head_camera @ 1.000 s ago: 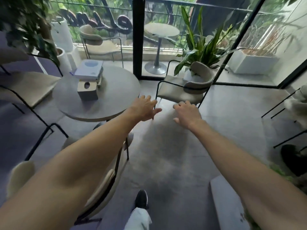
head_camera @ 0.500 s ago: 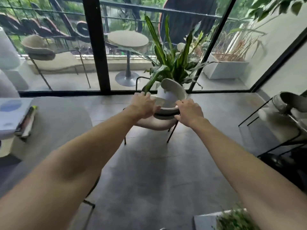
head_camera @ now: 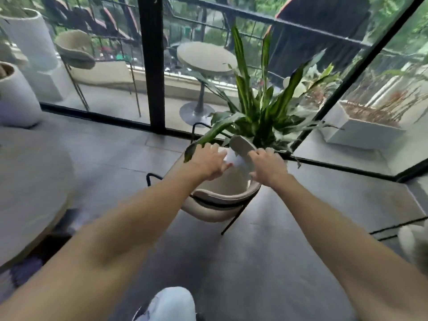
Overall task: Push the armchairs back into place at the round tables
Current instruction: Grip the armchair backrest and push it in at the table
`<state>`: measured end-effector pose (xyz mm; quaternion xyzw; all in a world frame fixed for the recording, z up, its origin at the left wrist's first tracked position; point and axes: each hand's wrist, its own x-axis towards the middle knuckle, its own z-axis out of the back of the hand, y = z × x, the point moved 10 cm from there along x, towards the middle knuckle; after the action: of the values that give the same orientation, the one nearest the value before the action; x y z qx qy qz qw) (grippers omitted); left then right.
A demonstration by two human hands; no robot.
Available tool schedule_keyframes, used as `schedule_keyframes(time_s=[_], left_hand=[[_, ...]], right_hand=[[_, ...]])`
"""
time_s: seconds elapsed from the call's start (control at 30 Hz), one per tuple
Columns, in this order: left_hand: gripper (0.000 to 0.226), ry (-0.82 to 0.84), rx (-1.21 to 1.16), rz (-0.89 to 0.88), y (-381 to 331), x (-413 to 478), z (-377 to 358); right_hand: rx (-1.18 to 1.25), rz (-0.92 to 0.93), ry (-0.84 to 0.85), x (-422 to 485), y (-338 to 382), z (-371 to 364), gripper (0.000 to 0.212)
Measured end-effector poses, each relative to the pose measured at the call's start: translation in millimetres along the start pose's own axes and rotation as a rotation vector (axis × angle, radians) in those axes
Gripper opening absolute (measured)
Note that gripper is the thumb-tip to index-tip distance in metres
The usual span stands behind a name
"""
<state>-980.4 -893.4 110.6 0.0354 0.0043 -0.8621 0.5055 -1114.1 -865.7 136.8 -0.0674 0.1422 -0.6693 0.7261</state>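
Armchair pulled out of place is standing at the centre of the frame, on the grey floor in front of a potted plant and the glass wall, while a person is reaching for it with both bare arms stretched forward. Its curved beige backrest is facing the camera at the lower side, the seat is opening away toward the plant, and one dark metal leg is slanting down to the lower right. The left hand is lying over the left side of the chair, fingers loosely spread and resting on the pale upholstery rather than curled around anything that can be made out. The right hand is sitting on the right side, its fingers bent over the edge of a raised pale piece, in what looks like a light hold; how firm it is cannot be told through the blur. Both hands are about equally near the chair, one on each side of it. The round counter where the chair seemingly belongs is lying at the left edge of the frame, well apart from the chair and to the left of both hands, so the coming push is likely having to carry the chair leftward across the floor, probably with a turn to face the counter. A second round counter and another chair are standing outside beyond the glass, in the upper part of the frame.
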Motion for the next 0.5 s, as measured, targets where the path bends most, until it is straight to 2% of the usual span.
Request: schedule_keyframes(time_s=[0.3,0.5], left_hand=[[0.058,0.057,-0.053,0.214,22,121,-54],[0.058,0.113,-0.065,0.359,14,137,-84]], right_hand=[[-0.031,0.29,-0.043,149,-16,-44,0.047],[-0.073,0.5,0.007,190,-4,-88,0.047]])
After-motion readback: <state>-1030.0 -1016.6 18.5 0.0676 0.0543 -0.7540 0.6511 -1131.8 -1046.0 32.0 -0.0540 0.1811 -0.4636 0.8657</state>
